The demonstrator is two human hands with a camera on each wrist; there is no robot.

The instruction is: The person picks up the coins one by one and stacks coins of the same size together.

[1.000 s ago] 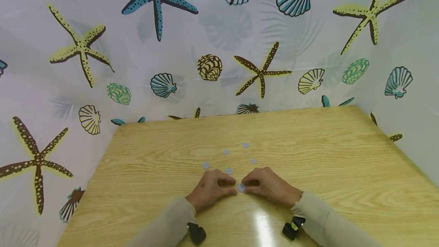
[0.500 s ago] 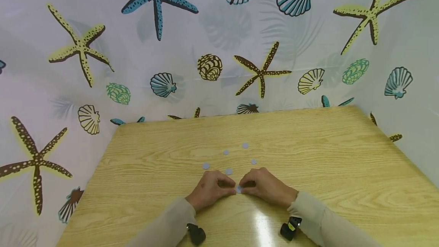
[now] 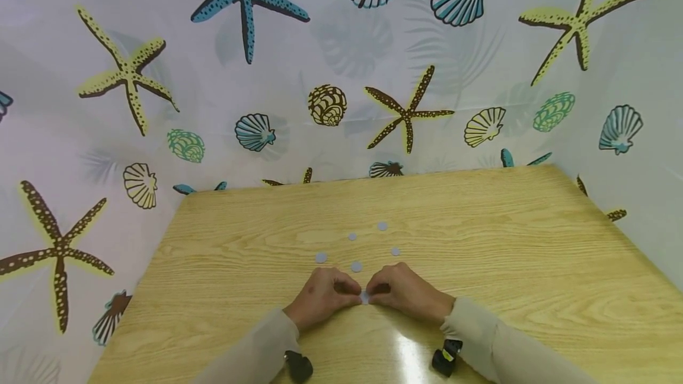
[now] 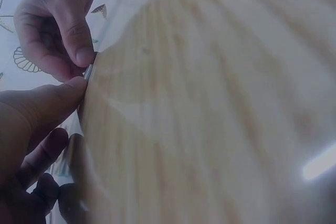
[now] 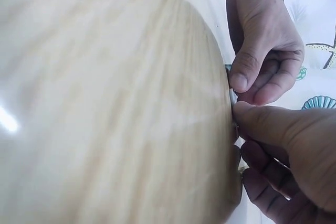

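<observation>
In the head view a flat, round, coin-like silver disc [image 3: 365, 298] is at the front middle of the wooden table, low over or on its surface; I cannot tell which. My left hand [image 3: 323, 298] pinches its left edge between thumb and fingers. From the opposite side my right hand [image 3: 411, 295] pinches the right edge, so the fingertips nearly meet. The left wrist view shows the disc edge-on as a thin silver strip [image 4: 88, 72] between the two thumbs. In the right wrist view the fingers hide most of it.
Beyond the hands lie several similar discs: a larger one [image 3: 321, 258], one just behind the fingers [image 3: 356, 266], and smaller ones such as this disc [image 3: 395, 252]. A curtain printed with starfish and shells [image 3: 341, 46] hangs around the table [image 3: 507, 224].
My right hand has moved left and slightly nearer with the disc. The left hand's fingertips, apart from the disc a second ago, now meet its left edge.
</observation>
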